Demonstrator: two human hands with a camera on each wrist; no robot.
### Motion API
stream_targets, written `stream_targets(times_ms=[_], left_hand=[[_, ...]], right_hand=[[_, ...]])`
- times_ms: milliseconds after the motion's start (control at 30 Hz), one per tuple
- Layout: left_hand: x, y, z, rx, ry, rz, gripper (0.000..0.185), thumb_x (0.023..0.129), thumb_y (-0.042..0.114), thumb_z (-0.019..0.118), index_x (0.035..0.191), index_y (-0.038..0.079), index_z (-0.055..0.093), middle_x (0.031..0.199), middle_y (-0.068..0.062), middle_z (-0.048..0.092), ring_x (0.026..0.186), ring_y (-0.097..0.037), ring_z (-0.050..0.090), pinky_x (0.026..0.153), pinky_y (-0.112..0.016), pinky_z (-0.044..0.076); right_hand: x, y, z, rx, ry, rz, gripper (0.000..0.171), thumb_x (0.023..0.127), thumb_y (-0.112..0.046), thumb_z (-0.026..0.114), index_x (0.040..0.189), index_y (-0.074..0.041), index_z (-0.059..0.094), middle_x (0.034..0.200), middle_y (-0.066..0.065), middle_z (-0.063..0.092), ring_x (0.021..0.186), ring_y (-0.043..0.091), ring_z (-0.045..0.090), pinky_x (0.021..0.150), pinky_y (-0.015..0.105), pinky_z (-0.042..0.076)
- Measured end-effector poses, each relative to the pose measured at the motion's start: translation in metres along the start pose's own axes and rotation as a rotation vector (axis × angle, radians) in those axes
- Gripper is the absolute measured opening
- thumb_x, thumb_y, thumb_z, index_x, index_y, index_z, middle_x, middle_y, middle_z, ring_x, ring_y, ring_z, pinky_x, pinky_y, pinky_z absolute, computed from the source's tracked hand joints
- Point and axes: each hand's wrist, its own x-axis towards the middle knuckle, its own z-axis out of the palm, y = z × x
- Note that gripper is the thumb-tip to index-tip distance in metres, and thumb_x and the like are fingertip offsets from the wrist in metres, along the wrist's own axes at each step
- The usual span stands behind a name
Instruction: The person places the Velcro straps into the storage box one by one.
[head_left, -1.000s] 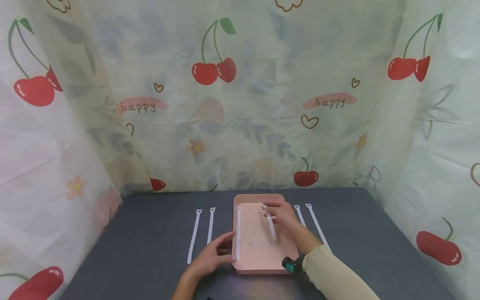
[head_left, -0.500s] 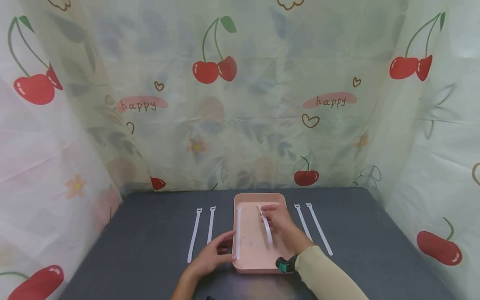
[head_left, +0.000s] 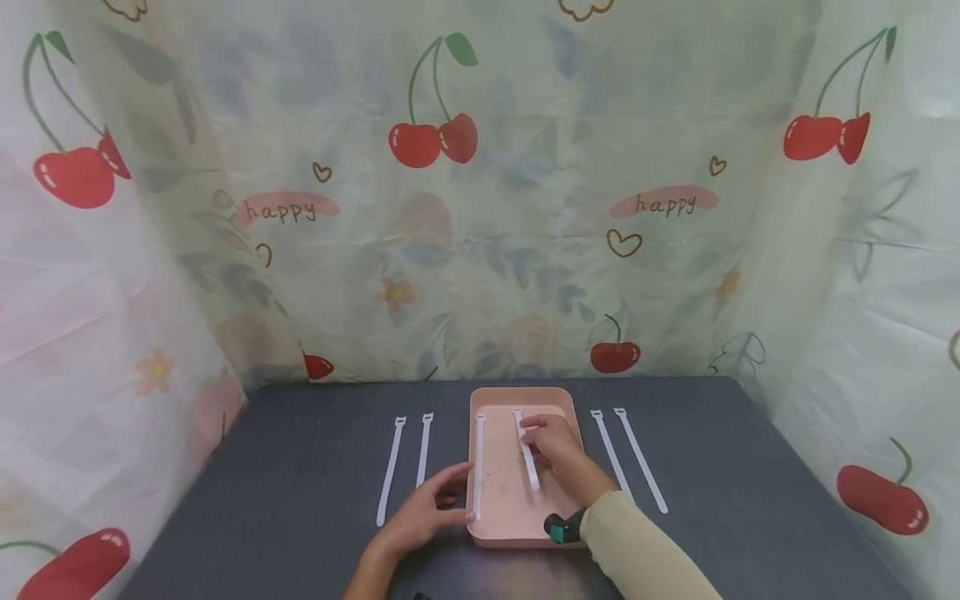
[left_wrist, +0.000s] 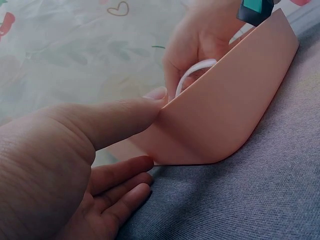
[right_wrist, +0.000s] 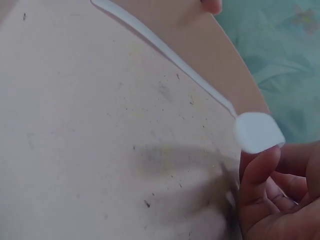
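Observation:
A shallow pink tray [head_left: 498, 504] lies in the middle of the table. My right hand [head_left: 555, 442] is over it, pinching a white cable strap [head_left: 531, 473] between thumb and fingers. The strap's buckle end points to the tray's far side; its rounded loose end [right_wrist: 259, 132] shows large in the right wrist view. Another white strap [head_left: 479, 467] lies flat along the tray's left wall. My left hand [head_left: 423, 510] touches the tray's left side. In the left wrist view its thumb [left_wrist: 130, 117] meets the rim, while the straight fingers [left_wrist: 125, 172] lie lower against the wall.
Two white straps [head_left: 389, 475] lie left of the tray, one partly behind the left hand. Two more straps [head_left: 641, 462] lie on the right, near the right forearm. A cherry-printed curtain [head_left: 465, 275] encloses the dark table [head_left: 300, 475] at the back and sides.
My right hand has moved slightly left and toward me, lowering the strap into the tray and bringing it closer to parallel with the other strap. The left hand stays put.

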Motion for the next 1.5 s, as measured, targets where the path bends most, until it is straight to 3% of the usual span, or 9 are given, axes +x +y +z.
stream_targets(times_ms=[167, 500, 767, 1000, 1300, 1500], left_hand=[[-0.001, -0.001, 0.002, 0.004, -0.002, 0.007, 0.069, 0.084, 0.015, 0.075, 0.145, 0.006, 0.044, 0.134, -0.019, 0.054, 0.124, -0.034, 0.05, 0.101, -0.05, 0.038], [0.0, -0.003, 0.001, 0.016, 0.009, 0.002, 0.068, 0.084, 0.016, 0.076, 0.144, 0.007, 0.045, 0.133, -0.018, 0.054, 0.123, -0.034, 0.051, 0.101, -0.05, 0.038], [0.001, -0.001, 0.001, 0.019, 0.008, 0.006, 0.069, 0.083, 0.016, 0.075, 0.144, 0.006, 0.045, 0.132, -0.019, 0.055, 0.122, -0.034, 0.051, 0.101, -0.05, 0.039], [0.0, -0.001, 0.001, 0.025, 0.008, 0.0, 0.068, 0.084, 0.016, 0.075, 0.144, 0.007, 0.045, 0.133, -0.018, 0.055, 0.123, -0.034, 0.051, 0.101, -0.049, 0.039], [-0.001, 0.0, -0.001, 0.028, 0.003, 0.018, 0.069, 0.085, 0.015, 0.075, 0.144, 0.003, 0.043, 0.132, -0.02, 0.055, 0.122, -0.035, 0.051, 0.1, -0.047, 0.041], [-0.001, -0.001, 0.0, 0.026, 0.001, 0.012, 0.068, 0.085, 0.016, 0.075, 0.145, 0.006, 0.044, 0.132, -0.018, 0.055, 0.122, -0.034, 0.051, 0.1, -0.045, 0.041]], right_hand=[[0.001, 0.004, 0.001, -0.053, -0.018, 0.001, 0.028, 0.086, 0.003, 0.062, 0.113, -0.002, 0.066, 0.086, 0.011, 0.065, 0.062, 0.019, 0.059, 0.048, 0.026, 0.046], [0.007, 0.002, 0.001, -0.234, -0.06, -0.071, 0.036, 0.083, 0.005, 0.064, 0.118, -0.001, 0.062, 0.057, 0.009, 0.054, 0.039, 0.015, 0.046, 0.037, 0.024, 0.041], [0.008, -0.003, -0.005, -0.444, -0.034, -0.134, 0.034, 0.08, 0.002, 0.07, 0.113, -0.003, 0.066, 0.062, 0.006, 0.057, 0.042, 0.013, 0.05, 0.04, 0.022, 0.041], [0.003, -0.006, -0.002, -0.473, -0.084, -0.084, 0.033, 0.085, -0.001, 0.068, 0.117, -0.004, 0.062, 0.058, 0.008, 0.057, 0.04, 0.016, 0.052, 0.041, 0.025, 0.046], [-0.001, -0.006, 0.009, -0.388, -0.129, -0.079, 0.035, 0.084, 0.007, 0.064, 0.118, 0.0, 0.059, 0.057, 0.013, 0.057, 0.039, 0.018, 0.056, 0.041, 0.032, 0.051], [0.0, -0.004, 0.013, -0.499, -0.117, -0.132, 0.039, 0.083, 0.003, 0.067, 0.121, -0.003, 0.061, 0.063, 0.011, 0.057, 0.038, 0.015, 0.051, 0.037, 0.026, 0.045]])
